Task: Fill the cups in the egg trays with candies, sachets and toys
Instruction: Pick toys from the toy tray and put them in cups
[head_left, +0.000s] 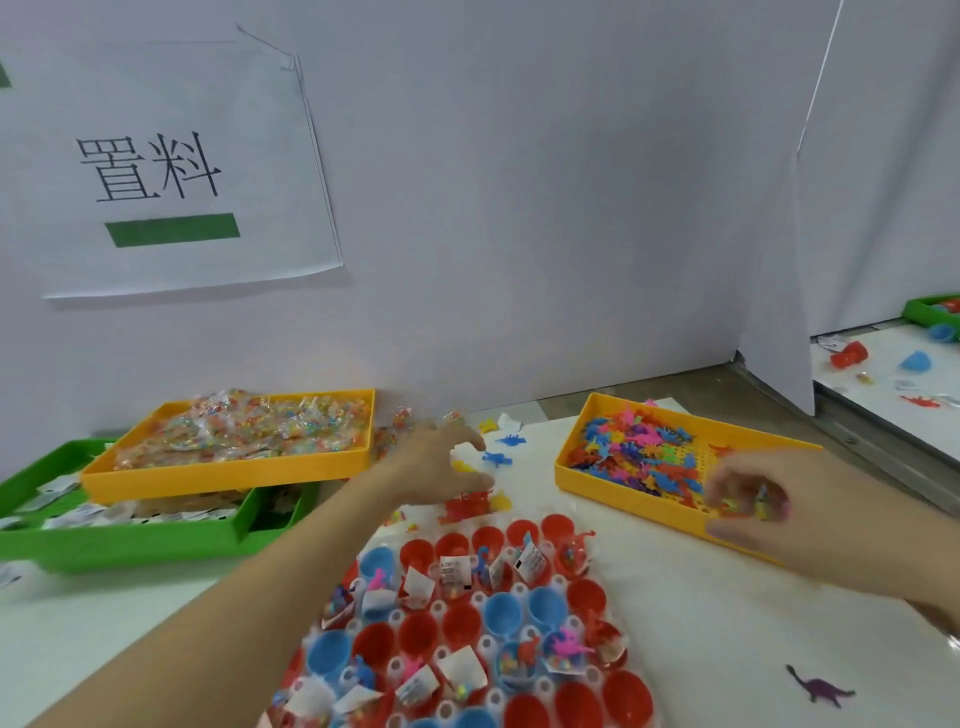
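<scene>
A clear egg tray (641, 654) lies in front of me, packed with red and blue cups (501, 613); some hold white sachets, candy packets and small toy dinosaurs. My left hand (441, 467) reaches out over loose toy dinosaurs (470, 506) on the table beyond the tray, fingers spread. My right hand (753, 506) hovers at the near edge of the yellow toy tray (623, 491), its fingers curled round several small candy packets and toys. Motion blur hides the finer detail of both hands.
A yellow tray of candy packets (234, 470) sits stacked on a green tray of white sachets (130, 540) at the left. A purple dinosaur (821, 691) lies on the table at the right. White partition walls close the back; another bench with cups (847, 356) lies far right.
</scene>
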